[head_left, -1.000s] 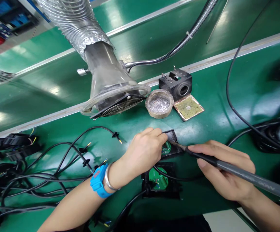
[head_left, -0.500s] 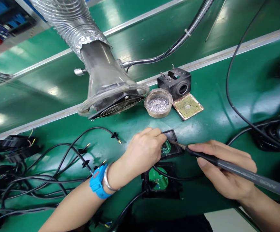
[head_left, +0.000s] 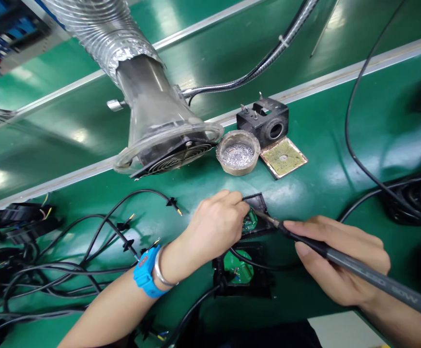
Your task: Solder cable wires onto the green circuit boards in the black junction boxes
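My right hand [head_left: 344, 256] is closed around a soldering iron [head_left: 363, 275], whose tip reaches over a black housing [head_left: 259, 200] with a small green circuit board [head_left: 250, 222] inside. Over the left part of that housing, my left hand [head_left: 219, 217] has its fingers curled in a pinch; what they hold is hidden behind the hand. A blue wristband [head_left: 147, 273] and a metal bangle circle the left wrist. Just nearer to me lies a second black housing [head_left: 261, 285] with a round green circuit board [head_left: 239, 266] and a black cable attached.
A fume extractor hood [head_left: 159, 116] hangs at upper left. Behind my hands stand a bowl of solder bits [head_left: 237, 154], a black iron holder [head_left: 264, 121] and a yellowish sponge tray [head_left: 283, 157]. Black cables [head_left: 72, 266] with bare ends lie left; coiled cable [head_left: 413, 198] lies right.
The right hand and soldering iron have shifted slightly down and right, with the tip still over the housing. The left hand stays nearly in place. The view has moved slightly.
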### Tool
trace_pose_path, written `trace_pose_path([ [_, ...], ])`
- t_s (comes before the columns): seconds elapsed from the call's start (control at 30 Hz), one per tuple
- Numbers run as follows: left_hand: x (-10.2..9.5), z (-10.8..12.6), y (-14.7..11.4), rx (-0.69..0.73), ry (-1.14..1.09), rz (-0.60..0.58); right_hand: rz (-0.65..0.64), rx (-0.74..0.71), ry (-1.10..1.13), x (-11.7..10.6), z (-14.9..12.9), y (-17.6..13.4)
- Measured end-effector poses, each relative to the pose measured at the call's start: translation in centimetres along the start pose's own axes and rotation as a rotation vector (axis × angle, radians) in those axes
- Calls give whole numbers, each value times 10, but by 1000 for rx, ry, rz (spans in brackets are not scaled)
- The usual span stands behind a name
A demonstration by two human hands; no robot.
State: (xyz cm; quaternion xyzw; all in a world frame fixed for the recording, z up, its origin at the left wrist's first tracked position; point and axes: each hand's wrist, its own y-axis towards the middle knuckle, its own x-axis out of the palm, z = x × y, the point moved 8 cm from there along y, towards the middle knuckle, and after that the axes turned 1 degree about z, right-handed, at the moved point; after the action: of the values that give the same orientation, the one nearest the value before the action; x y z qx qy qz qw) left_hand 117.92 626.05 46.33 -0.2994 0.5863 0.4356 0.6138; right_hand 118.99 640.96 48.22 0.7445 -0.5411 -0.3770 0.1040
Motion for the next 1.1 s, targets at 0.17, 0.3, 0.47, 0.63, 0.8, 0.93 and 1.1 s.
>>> trace_pose_path([
  [0.17, 1, -2, 0, -10, -18, -14, -17, -125, -153, 6, -9, -12],
  [0.3, 1, -4, 0, -20, -27, -13, 4, -142, -145, 2, -12, -16],
  [0.47, 3, -4, -1, -24, -30, -28, 106, -93, -68, -10, -7, -17],
  [0.63, 3, -4, -1, -34, -21, -37, 224, -72, -81, -15, 0, -17],
  [0.8, 4, -4, -1, -34, -23, -72, 68, -39, -254, 12, 8, -6],
  [0.93, 0, 0, -3, 2, -78, -98, -12, -42, -290, 27, 11, -1],
  [1.1, 0, 2, -3, 22, -100, -128, -28, -10, -272, 29, 14, -2],
])
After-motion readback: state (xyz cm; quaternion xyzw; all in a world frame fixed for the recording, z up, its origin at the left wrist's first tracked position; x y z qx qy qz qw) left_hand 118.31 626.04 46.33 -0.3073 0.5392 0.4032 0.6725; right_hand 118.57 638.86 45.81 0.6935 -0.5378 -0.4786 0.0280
